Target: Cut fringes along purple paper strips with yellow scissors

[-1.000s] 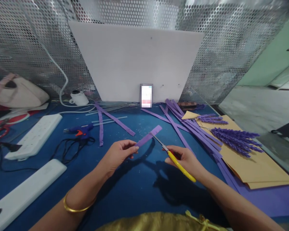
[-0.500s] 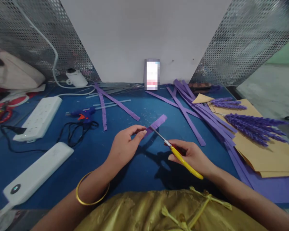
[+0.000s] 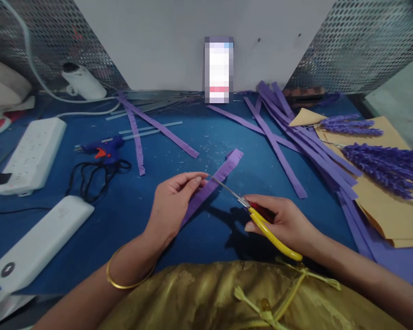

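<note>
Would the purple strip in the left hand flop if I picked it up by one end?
Maybe a little: the strip looks thin, but its end sticks out past the left hand without hanging straight down. It's probably light, being so thin and narrow. Its edge might tear easily, since little cuts show along it.

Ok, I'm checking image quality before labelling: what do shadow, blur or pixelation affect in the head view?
Head view: a dark shadow on the blue tabletop beside the right hand and scissors; head view: the phone pixelated, its screen unreadable; head view again: fine cuts visible on the purple strip in the left hand.
</note>
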{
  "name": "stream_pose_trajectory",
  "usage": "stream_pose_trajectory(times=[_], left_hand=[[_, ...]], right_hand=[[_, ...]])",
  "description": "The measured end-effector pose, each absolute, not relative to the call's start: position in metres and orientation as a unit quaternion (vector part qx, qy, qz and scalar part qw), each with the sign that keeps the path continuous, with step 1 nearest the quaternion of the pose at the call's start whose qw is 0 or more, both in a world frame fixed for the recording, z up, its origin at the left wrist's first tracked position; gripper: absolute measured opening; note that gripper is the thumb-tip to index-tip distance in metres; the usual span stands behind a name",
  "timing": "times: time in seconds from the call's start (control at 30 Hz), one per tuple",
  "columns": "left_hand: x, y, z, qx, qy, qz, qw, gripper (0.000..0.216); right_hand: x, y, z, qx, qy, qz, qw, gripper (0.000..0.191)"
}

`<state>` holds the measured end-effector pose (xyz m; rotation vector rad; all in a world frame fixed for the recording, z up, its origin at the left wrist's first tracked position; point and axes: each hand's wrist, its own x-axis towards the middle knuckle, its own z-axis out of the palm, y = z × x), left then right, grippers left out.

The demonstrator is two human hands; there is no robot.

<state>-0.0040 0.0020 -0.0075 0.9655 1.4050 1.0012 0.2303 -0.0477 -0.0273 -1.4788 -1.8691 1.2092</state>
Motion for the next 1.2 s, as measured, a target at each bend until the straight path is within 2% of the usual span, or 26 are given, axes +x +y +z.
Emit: stream_pose_trajectory(times=[0.17,0.47,0.77,0.9,1.0,1.07,1.1,1.13,1.2], left_hand=[[-0.012,0.008,-0.004,0.399,0.598,0.483,0.500,0.008],[-0.013,0.004,0.005,0.480,0.628,0.457,0.408,0.007],[-0.030,0.011,0.011,0.452,0.608,0.604,0.247,0.008],[-0.036,0.009,0.009,0.462,0.607,0.602,0.237,0.017],[-0.040,0.011,0.004,0.535,0.615,0.535,0.221,0.008],[-0.041,0.013,0.002,0.579,0.616,0.487,0.219,0.051],[-0.040,0.014,0.002,0.593,0.614,0.467,0.233,0.063],[-0.039,0.014,0.002,0.601,0.611,0.451,0.250,0.061],[-0.033,0.011,0.004,0.607,0.610,0.416,0.295,0.030]], right_hand=[[0.232,-0.046,-0.027,-0.546,-0.672,0.443,0.234,0.043],[0.230,-0.049,-0.023,-0.547,-0.664,0.452,0.236,0.049],[0.229,-0.049,-0.022,-0.543,-0.682,0.425,0.242,0.048],[0.229,-0.049,-0.022,-0.541,-0.697,0.409,0.234,0.041],[0.229,-0.049,-0.020,-0.538,-0.698,0.410,0.236,0.041],[0.228,-0.049,-0.018,-0.541,-0.694,0.413,0.236,0.042],[0.228,-0.049,-0.017,-0.543,-0.691,0.414,0.235,0.042],[0.228,-0.049,-0.017,-0.545,-0.689,0.417,0.234,0.043],[0.228,-0.049,-0.017,-0.547,-0.681,0.428,0.232,0.043]])
